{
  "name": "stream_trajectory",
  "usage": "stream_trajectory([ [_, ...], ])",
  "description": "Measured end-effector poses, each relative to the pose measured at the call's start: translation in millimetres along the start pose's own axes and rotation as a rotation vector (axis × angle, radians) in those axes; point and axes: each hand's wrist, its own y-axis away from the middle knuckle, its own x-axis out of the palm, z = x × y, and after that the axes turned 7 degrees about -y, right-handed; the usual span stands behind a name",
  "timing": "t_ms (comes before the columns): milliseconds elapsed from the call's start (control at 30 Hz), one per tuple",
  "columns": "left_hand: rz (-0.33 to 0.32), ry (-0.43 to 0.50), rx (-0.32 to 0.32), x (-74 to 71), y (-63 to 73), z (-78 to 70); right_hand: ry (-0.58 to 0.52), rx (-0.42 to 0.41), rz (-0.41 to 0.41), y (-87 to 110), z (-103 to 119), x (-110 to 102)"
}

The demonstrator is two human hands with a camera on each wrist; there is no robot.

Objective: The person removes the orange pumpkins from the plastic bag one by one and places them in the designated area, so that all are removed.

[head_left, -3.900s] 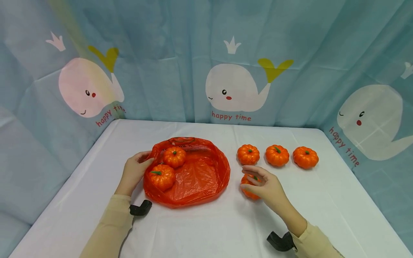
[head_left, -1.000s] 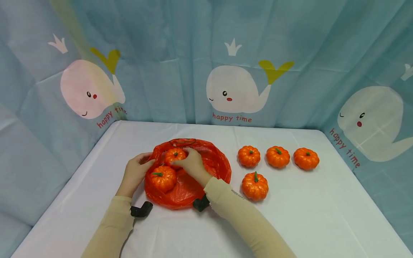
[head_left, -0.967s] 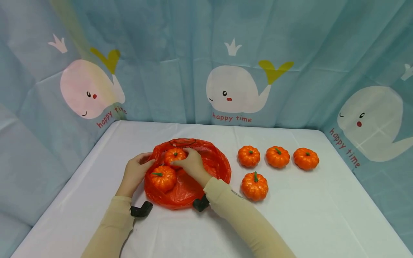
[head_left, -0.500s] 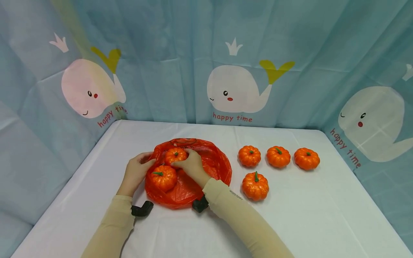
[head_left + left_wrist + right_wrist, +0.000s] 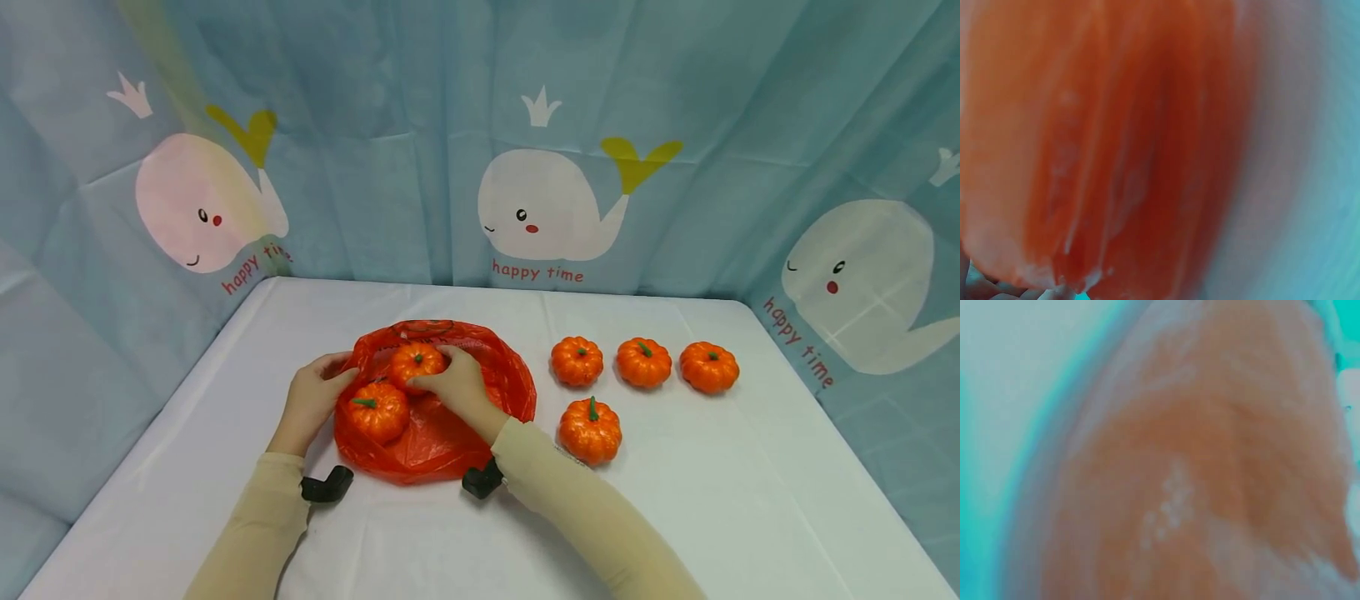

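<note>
A red plastic bag (image 5: 450,433) lies with its mouth spread wide on the white table. Inside its left half are two small orange pumpkins. My left hand (image 5: 309,402) holds the bag's left rim between thumb and fingers; the fingertips are partly hidden by the plastic. With thumb and fingers on its right side, my right hand (image 5: 463,387) grips the rear pumpkin (image 5: 415,362) in the bag. The front pumpkin (image 5: 377,414) touches neither hand visibly. Both wrist views are blurred: red plastic (image 5: 1147,156) fills the left one, an orange-brown surface (image 5: 1197,456) the right.
To the right of the bag, a row of three pumpkins (image 5: 644,362) stands towards the back. Another pumpkin (image 5: 590,431) stands nearer, beside my right forearm. A blue curtain (image 5: 375,192) with whale prints hangs behind the white tabletop (image 5: 712,500).
My right hand has gone from the near pumpkin on the right into the bag and taken hold of the rear pumpkin, which has just shifted slightly right. The left hand stays put.
</note>
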Motion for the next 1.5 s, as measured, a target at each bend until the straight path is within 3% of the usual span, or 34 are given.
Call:
stream_trajectory([
  [667, 0.000, -0.002, 0.001, 0.4, -0.7, 2.1, -0.024, -0.042, 0.025, 30.1, 14, -58],
  [1067, 0.011, 0.006, -0.011, 1.8, -1.0, 2.1, 0.032, -0.037, 0.022, 56.4, 15, -94],
  [1500, 0.006, 0.009, -0.006, 2.5, -0.3, 0.7, -0.132, -0.074, 0.040, 78.3, 8, -134],
])
